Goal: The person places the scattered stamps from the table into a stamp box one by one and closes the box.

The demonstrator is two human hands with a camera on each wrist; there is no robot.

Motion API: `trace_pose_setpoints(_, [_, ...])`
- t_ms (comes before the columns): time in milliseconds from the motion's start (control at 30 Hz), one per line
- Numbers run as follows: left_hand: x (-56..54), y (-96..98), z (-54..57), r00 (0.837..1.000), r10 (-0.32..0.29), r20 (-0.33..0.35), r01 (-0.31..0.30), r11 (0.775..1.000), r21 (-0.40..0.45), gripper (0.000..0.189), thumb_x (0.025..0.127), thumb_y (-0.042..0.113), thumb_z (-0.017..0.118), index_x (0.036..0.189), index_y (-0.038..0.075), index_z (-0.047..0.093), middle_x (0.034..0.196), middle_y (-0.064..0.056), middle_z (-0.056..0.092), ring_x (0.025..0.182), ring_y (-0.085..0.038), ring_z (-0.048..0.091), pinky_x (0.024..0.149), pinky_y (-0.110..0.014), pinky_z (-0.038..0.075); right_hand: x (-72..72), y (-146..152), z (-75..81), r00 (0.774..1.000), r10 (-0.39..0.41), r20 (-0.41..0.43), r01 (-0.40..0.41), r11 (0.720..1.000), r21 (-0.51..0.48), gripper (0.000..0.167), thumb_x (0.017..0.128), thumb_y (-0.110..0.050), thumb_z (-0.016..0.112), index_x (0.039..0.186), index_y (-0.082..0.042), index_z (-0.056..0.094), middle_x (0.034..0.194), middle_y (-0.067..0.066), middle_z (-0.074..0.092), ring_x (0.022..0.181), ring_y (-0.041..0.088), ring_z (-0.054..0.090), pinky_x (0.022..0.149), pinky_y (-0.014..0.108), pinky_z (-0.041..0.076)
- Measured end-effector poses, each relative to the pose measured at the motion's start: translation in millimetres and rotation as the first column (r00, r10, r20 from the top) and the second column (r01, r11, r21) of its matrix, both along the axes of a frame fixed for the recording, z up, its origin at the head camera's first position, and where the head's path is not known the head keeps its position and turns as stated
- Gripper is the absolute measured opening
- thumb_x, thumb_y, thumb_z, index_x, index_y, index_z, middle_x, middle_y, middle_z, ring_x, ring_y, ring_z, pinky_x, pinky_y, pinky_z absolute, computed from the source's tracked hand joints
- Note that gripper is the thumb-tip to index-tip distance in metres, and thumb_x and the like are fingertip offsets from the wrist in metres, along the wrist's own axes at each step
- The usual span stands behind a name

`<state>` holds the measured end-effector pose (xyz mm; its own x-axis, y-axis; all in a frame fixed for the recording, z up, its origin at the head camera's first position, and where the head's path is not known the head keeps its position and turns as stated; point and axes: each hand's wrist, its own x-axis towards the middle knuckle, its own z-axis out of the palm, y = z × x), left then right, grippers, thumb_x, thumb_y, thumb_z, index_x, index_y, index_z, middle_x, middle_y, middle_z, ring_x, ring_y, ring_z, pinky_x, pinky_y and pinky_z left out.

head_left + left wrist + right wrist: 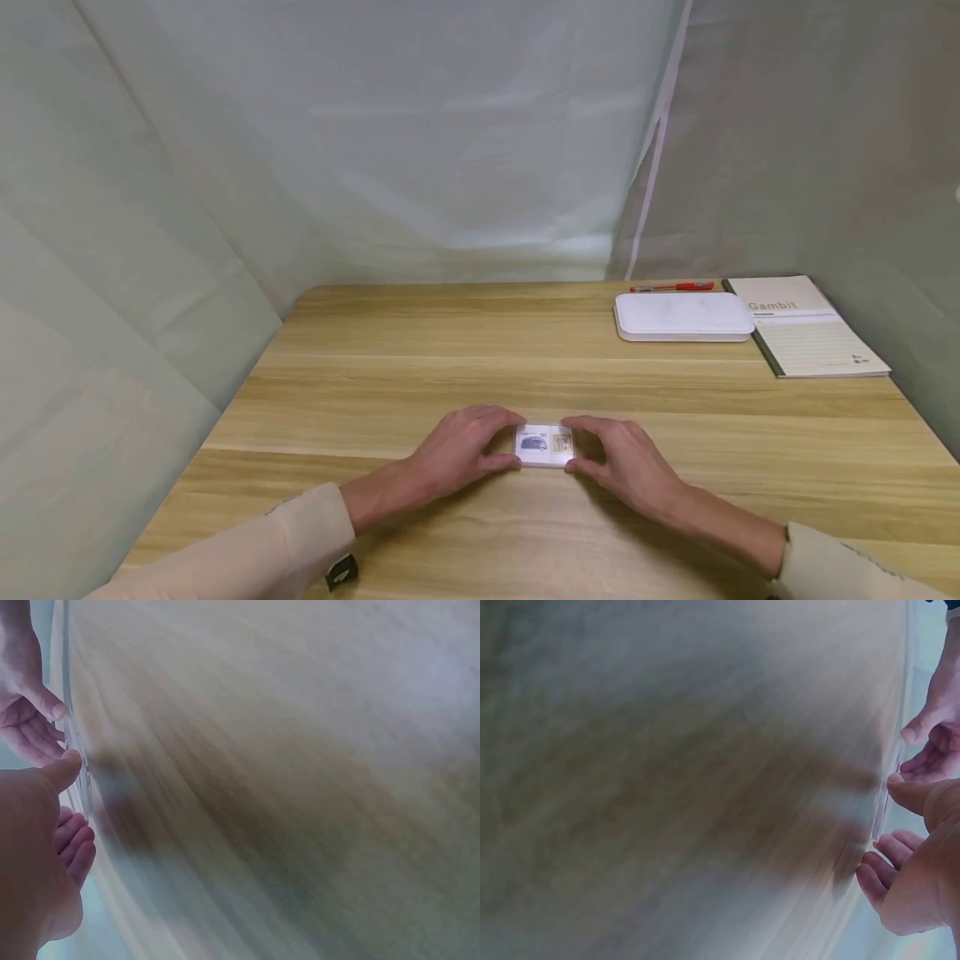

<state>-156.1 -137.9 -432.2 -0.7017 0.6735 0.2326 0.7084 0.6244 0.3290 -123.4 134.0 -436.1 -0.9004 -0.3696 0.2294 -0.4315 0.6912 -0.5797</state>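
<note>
A small flat white card with two stamp-like pictures [534, 446], one dark blue and one yellow, lies at the front middle of the wooden table [420, 375]. My left hand [459, 446] holds its left end, thumb at the near corner and index finger at the far one. At the opposite end my right hand [628, 462] grips the right corners the same way. Seen from the left wrist, the card shows only as a thin edge beside the left thumb [64, 769]. In the right wrist view the right thumb [911, 793] is at that thin edge too.
A white lidded case [684, 317] sits at the back right, overlapping a notebook [810, 333] marked Gambit. Behind the case lies a red pen [675, 287]. A small black object [342, 572] shows by the left sleeve. Pale cloth [465, 142] hangs behind the table.
</note>
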Motion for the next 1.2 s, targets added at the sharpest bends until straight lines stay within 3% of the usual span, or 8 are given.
trace_pose_setpoints(367, [1.3,-1.2,0.1,1.000,0.014,-0.001,-0.014,1.000,-0.022,0.056,0.086,0.035,0.091,0.131,0.009,0.069,0.133,-0.008,0.072,0.123,-0.023,0.067,0.106,-0.042,0.054,-1.0,-0.6,1.5,0.999,0.020,0.034,-0.020,1.000,-0.020,0.050,0.081,-0.012,0.094,0.127,-0.006,0.074,0.125,0.012,0.076,0.116,0.029,0.071,0.097,0.051,0.058])
trace_pose_setpoints(800, [-2.9,0.6,1.4,1.000,-0.001,-0.009,0.000,0.996,-0.087,0.056,0.089,0.043,0.087,0.135,0.016,0.070,0.140,0.000,0.065,0.130,-0.021,0.061,0.107,-0.042,0.053,-2.5,6.7,-7.4,0.996,0.075,0.052,-0.067,0.988,-0.140,0.061,0.081,-0.007,0.093,0.137,-0.004,0.067,0.137,0.012,0.070,0.129,0.034,0.064,0.108,0.056,0.051])
trace_pose_setpoints(1200, [-1.9,-2.2,-1.4,1.000,0.006,-0.012,-0.007,0.997,-0.077,0.063,0.089,0.047,0.086,0.139,0.015,0.067,0.145,-0.003,0.065,0.133,-0.022,0.060,0.110,-0.043,0.051,-3.5,7.4,-8.6,0.992,0.089,0.085,-0.077,0.988,-0.134,0.064,0.083,-0.008,0.091,0.141,-0.003,0.064,0.140,0.015,0.068,0.132,0.035,0.062,0.109,0.055,0.050])
